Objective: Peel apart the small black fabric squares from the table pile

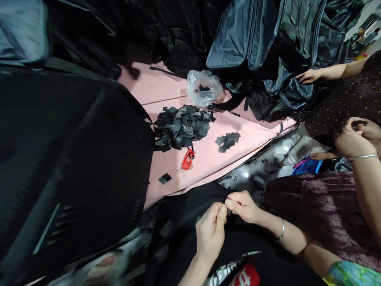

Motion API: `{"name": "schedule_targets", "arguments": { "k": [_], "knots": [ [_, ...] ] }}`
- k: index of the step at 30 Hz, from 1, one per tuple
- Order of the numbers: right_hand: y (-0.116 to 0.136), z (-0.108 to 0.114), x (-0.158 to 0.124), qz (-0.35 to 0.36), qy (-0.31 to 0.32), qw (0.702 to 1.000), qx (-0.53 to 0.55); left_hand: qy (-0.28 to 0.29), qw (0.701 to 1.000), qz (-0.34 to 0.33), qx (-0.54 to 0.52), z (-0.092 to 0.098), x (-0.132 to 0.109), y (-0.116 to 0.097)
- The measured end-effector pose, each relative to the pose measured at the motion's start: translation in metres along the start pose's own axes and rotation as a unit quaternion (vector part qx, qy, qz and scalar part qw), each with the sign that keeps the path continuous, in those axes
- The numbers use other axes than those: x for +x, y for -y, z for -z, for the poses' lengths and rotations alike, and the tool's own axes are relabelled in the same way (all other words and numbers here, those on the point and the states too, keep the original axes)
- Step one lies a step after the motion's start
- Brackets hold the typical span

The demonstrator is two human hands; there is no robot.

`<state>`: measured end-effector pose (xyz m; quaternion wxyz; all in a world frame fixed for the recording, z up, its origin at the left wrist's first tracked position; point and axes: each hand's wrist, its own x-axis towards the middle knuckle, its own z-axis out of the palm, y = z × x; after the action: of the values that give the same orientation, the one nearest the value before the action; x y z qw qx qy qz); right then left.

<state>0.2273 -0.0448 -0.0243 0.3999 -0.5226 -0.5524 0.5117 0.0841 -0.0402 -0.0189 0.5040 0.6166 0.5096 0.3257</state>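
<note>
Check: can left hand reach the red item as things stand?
Probably yes: the red item lies uncovered on the pink surface, but the left hand looks busy pinching a small dark piece.

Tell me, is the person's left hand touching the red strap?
Apart. The head view shows it: the left hand is well clear of the red strap, with pink table and black cloth showing between them.

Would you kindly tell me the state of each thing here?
Left hand, pinched shut on a small dark piece
Right hand, pinched at the same piece
Clear plastic bag, mouth open
Dark squares, loosely heaped
Red strap, lying on the pink surface
Grey-lined bag, open
</note>
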Motion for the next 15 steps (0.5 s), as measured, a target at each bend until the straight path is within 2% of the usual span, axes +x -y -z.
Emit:
{"name": "schedule_targets", "arguments": {
  "k": [2, 4, 6, 9, 11, 15],
  "knots": [
    [-0.003, -0.006, 0.000, -0.029, -0.002, 0.999, 0.041, -0.026, 0.999, -0.013, 0.020, -0.003, -0.003, 0.002],
    [-0.007, -0.011, -0.001, -0.065, -0.005, 0.993, 0.103, -0.042, 0.999, 0.001, -0.011, -0.008, -0.005, 0.004],
    [-0.011, -0.015, 0.000, -0.094, -0.009, 0.981, 0.168, -0.059, 0.993, 0.044, -0.091, -0.014, -0.005, 0.006],
    [-0.011, -0.019, 0.002, -0.111, -0.011, 0.970, 0.214, -0.070, 0.961, 0.125, -0.238, -0.020, -0.004, 0.005],
    [-0.005, -0.026, 0.004, -0.130, -0.012, 0.971, 0.198, -0.057, 0.948, 0.145, -0.278, -0.019, -0.001, 0.003],
    [0.007, -0.048, 0.006, -0.161, -0.030, 0.975, 0.150, 0.042, 0.981, 0.078, -0.173, -0.005, 0.005, -0.001]
  ]
}}
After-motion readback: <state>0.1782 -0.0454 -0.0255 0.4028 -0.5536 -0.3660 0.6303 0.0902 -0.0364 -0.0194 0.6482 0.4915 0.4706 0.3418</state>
